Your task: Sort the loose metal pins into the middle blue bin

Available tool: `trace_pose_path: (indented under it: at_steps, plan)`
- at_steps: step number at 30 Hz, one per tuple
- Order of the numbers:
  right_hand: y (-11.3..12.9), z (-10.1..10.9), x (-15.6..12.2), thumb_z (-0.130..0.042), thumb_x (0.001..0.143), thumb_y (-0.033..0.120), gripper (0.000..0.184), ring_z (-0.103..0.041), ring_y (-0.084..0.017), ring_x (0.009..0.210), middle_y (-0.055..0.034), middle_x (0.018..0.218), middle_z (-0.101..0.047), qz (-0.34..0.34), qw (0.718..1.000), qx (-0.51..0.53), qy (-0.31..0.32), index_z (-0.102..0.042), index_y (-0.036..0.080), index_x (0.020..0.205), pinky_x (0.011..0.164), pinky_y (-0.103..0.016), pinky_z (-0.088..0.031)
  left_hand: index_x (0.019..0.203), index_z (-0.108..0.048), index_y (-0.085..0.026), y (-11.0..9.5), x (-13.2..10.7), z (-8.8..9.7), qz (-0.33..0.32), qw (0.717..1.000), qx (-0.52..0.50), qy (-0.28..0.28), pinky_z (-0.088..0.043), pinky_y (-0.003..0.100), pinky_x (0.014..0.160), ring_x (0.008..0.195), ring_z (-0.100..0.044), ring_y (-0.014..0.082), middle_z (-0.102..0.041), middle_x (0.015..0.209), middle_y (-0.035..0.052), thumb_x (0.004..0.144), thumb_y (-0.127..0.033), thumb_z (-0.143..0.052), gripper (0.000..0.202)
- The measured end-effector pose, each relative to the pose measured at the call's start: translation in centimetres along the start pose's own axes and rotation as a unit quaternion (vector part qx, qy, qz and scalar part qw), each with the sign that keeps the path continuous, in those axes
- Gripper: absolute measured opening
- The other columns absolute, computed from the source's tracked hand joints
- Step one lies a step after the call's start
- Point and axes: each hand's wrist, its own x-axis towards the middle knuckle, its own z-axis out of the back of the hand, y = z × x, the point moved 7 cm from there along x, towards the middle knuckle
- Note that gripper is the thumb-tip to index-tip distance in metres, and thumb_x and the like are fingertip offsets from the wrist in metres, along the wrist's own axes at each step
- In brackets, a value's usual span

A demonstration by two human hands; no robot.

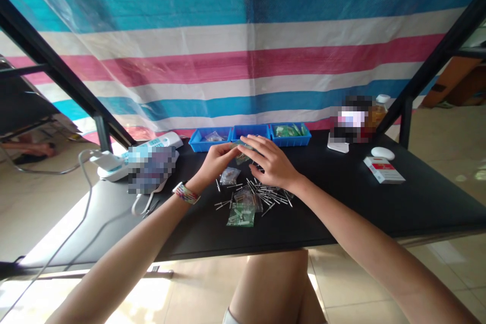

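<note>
The left hand (215,161) and the right hand (276,163) are meeting in the air over the shiny black flat table (341,207). The left thumb and first finger are coming close together at the tips, and they seem to be pinching a small, see-through plastic bag (242,158). The bag is showing just under the fingertips, in front of the middle blue plastic box (250,130). The right fingers are reaching out long and a little apart, with their tips lying by the left ones. The right thumb is sitting lower, away from them. I cannot tell if the right fingers are gripping the bag too, because they are hiding it.

I think the hands are working on this one little bag, maybe at its top edge. The next move seems to be asking for a soft, steady pinch, so that nothing is slipping out.

Below the hands, a messy heap of thin silver metal pins (271,194) is lying on the table. A flat green see-through bag with pale bits inside (242,215) is resting beside the heap, nearer the person.
</note>
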Motion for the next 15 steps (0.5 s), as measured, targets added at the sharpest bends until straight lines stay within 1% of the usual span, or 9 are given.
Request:
trace_pose_path:
  at_steps: [1,3,6,8,9,11,13,15]
  plan:
    - [0.2,-0.3,0.0,-0.053,0.101,0.010,0.074,-0.043,-0.030,0.156,-0.0096,0.165,-0.050,0.008,1.000,-0.005,0.005,-0.033,0.028,0.169,0.129,-0.058,-0.040,0.077,-0.073,-0.012,0.1,0.0,0.0,0.006,1.000,-0.015,0.001,-0.039,0.023,0.059,0.063,-0.052,0.0114,-0.066,0.069,0.0006,0.089,-0.058,-0.076,0.047]
    - [0.3,-0.8,0.0,-0.049,0.104,0.010,0.068,-0.047,-0.028,0.154,-0.0116,0.162,-0.054,0.006,1.000,-0.004,-0.005,-0.034,0.023,0.169,0.129,-0.055,-0.041,0.077,-0.073,-0.012,0.2,-0.1,-0.2,0.018,0.999,-0.026,0.002,-0.041,0.023,0.060,0.064,-0.054,0.0122,-0.066,0.069,0.0008,0.088,-0.059,-0.078,0.048]
    - [-0.1,-1.2,-0.3,-0.046,0.106,0.010,0.059,-0.063,-0.025,0.139,-0.0113,0.150,-0.066,-0.027,0.999,0.020,-0.031,-0.045,0.021,0.164,0.124,-0.048,-0.050,0.076,-0.075,-0.013,0.4,-0.2,-0.6,0.033,0.997,-0.062,0.011,-0.050,0.028,0.068,0.067,-0.062,0.0160,-0.070,0.070,0.0041,0.091,-0.061,-0.073,0.051]
    - [-1.1,-1.3,-0.6,-0.046,0.107,0.013,0.053,-0.072,-0.024,0.127,-0.0096,0.141,-0.072,-0.075,0.995,0.043,-0.053,-0.053,0.022,0.159,0.117,-0.043,-0.056,0.079,-0.077,-0.012,0.4,-0.3,-0.8,0.036,0.993,-0.109,0.019,-0.056,0.033,0.077,0.072,-0.068,0.0196,-0.075,0.077,0.0090,0.094,-0.063,-0.067,0.054]
    - [-1.9,-1.1,-0.7,-0.046,0.108,0.015,0.051,-0.074,-0.024,0.123,-0.0088,0.138,-0.074,-0.104,0.991,0.051,-0.067,-0.057,0.023,0.156,0.113,-0.042,-0.059,0.082,-0.079,-0.012,0.4,-0.3,-0.8,0.036,0.991,-0.128,0.022,-0.057,0.034,0.080,0.076,-0.070,0.0208,-0.077,0.082,0.0112,0.094,-0.062,-0.066,0.054]
    - [-4.1,-0.3,-1.1,-0.047,0.107,0.020,0.047,-0.076,-0.025,0.118,-0.0082,0.134,-0.076,-0.169,0.979,0.053,-0.099,-0.063,0.024,0.151,0.109,-0.040,-0.061,0.086,-0.081,-0.011,0.5,-0.2,-0.7,0.036,0.989,-0.139,0.024,-0.057,0.034,0.082,0.079,-0.071,0.0213,-0.078,0.088,0.0128,0.094,-0.058,-0.068,0.049]
    - [-7.0,0.9,-1.8,-0.047,0.107,0.022,0.046,-0.077,-0.026,0.117,-0.0096,0.134,-0.077,-0.232,0.964,0.032,-0.125,-0.067,0.022,0.148,0.105,-0.040,-0.062,0.085,-0.082,-0.012,0.7,-0.1,-0.4,0.035,0.990,-0.134,0.020,-0.056,0.032,0.080,0.078,-0.070,0.0204,-0.078,0.086,0.0113,0.093,-0.053,-0.071,0.043]
    - [-10.2,2.7,-3.0,-0.043,0.107,0.024,0.047,-0.077,-0.027,0.118,-0.0122,0.135,-0.076,-0.297,0.941,-0.014,-0.159,-0.066,0.020,0.148,0.102,-0.040,-0.063,0.084,-0.082,-0.013,0.8,-0.1,-0.1,0.033,0.991,-0.131,0.017,-0.055,0.031,0.080,0.078,-0.070,0.0195,-0.077,0.083,0.0099,0.094,-0.050,-0.070,0.040]
